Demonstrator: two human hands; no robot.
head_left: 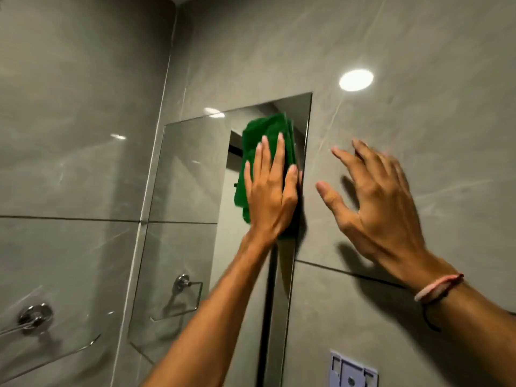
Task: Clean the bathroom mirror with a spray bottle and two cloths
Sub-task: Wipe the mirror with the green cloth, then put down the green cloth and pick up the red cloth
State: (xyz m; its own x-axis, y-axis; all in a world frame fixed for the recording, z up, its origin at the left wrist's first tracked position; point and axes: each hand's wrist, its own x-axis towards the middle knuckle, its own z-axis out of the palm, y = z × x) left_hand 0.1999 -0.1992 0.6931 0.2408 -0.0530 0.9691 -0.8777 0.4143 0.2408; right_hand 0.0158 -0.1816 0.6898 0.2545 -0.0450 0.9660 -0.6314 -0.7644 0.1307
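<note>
Both hands are raised to the wall: the left hand (269, 191) lies flat, fingers together and extended, pressing a folded green cloth (265, 152) against the mirror (190, 208), while the right hand (374, 196) is spread open and empty, fingers apart, against or just off the grey wall tile (418, 121) beside the mirror's right edge; its outline is blurred, so contact cannot be confirmed. Holding the cloth under a flat palm rather than gripping it spreads pressure across the glass, which suits wiping. The cloth sits in the upper right part of the mirror, its right side close to the bevelled edge, and the left hand's outermost finger reaches that edge. Placing the free hand on the wall probably steadies the body during the reach upward. Neither the spray bottle nor a second cloth is in view. A bracelet (438, 287) circles the right wrist. To the lower left, a chrome towel ring (35, 317) is fixed to the side wall, and its reflection (184, 286) appears in the glass. Judged from this position, the wiping step is under way near the top corner.
</note>
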